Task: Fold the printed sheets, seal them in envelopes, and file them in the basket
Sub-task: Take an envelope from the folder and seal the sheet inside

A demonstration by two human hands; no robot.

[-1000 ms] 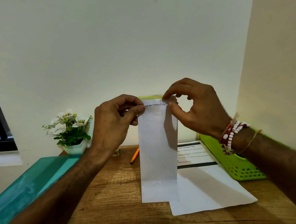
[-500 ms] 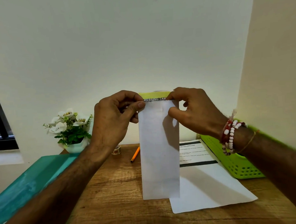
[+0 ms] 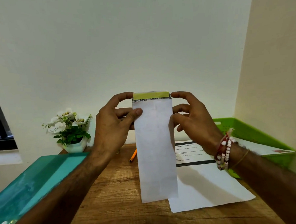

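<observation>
A long white envelope (image 3: pixel 156 150) stands upright in the air over the wooden desk (image 3: pixel 114 204). A folded printed sheet with a black header band pokes out of its top, under the yellow-green flap strip (image 3: pixel 150 95). My left hand (image 3: pixel 115 123) holds the envelope's upper left edge, thumb on the front, fingers behind. My right hand (image 3: pixel 194 119) holds the upper right edge, index fingertip at the flap's corner. A flat printed sheet (image 3: pixel 207 185) lies on the desk behind. The green basket (image 3: pixel 253 132) at the right holds an envelope.
An orange pencil (image 3: pixel 133 155) lies on the desk behind the envelope. A small white pot of white flowers (image 3: pixel 69 129) stands at the back left. A teal board (image 3: pixel 31 184) slopes along the left edge. Walls close in at the back and right.
The envelope has risen slightly and the flap now stands up, showing the sheet's header. Both hands have slid from pinching the flap top to holding the envelope's upper sides.
</observation>
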